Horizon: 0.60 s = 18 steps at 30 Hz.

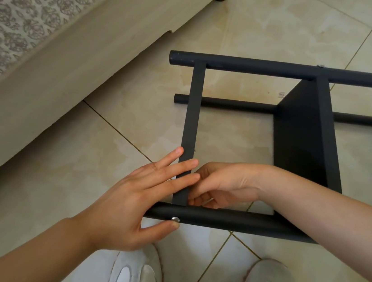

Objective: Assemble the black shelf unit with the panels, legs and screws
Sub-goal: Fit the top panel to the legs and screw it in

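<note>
At lower left the left hand (pixel 140 196) lies with fingers straight across the end panel (pixel 193 108), its thumb beside a screw (pixel 175 219) seated in the near leg (pixel 229 220). The right hand (pixel 219 185) curls behind that joint; I cannot tell whether it pinches anything. The black shelf unit (pixel 261 66) lies on its side on the floor (pixel 254 26), with a second panel (pixel 303 137) and another screw (pixel 320 66) already fitted. This corner seems still in hand.

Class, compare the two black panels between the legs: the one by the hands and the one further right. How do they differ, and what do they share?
The left panel shows only its thin edge; the right panel shows a broad face. The left panel sits near the legs' ends, the right panel further along. The left hand rests on the left panel, not the right panel. Both are black.
</note>
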Motion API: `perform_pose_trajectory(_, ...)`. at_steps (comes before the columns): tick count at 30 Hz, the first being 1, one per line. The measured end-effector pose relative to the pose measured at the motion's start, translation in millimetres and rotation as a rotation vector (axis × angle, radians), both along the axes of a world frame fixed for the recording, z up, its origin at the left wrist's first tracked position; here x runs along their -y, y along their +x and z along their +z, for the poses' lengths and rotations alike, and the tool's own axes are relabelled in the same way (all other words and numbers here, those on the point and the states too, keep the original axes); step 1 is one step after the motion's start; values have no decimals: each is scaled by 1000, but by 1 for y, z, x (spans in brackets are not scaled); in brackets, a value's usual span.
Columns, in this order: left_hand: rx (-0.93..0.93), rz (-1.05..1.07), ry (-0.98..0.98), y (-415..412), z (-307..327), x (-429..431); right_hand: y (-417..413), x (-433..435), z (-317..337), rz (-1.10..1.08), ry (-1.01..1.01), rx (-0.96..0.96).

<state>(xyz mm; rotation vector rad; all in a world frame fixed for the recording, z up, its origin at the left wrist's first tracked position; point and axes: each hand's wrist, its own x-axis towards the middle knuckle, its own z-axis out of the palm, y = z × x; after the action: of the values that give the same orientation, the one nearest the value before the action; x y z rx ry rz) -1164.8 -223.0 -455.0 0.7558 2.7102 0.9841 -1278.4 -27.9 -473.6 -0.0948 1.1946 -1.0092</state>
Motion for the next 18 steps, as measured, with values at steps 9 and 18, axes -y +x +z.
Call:
perform_pose_trajectory(9,-4,9,-23,2,0,-1,-11,6,3,102,27,-45)
perform_pose_trajectory(18,12,8,-1,1,0,-2,-12,1,-4,183,-12,-43)
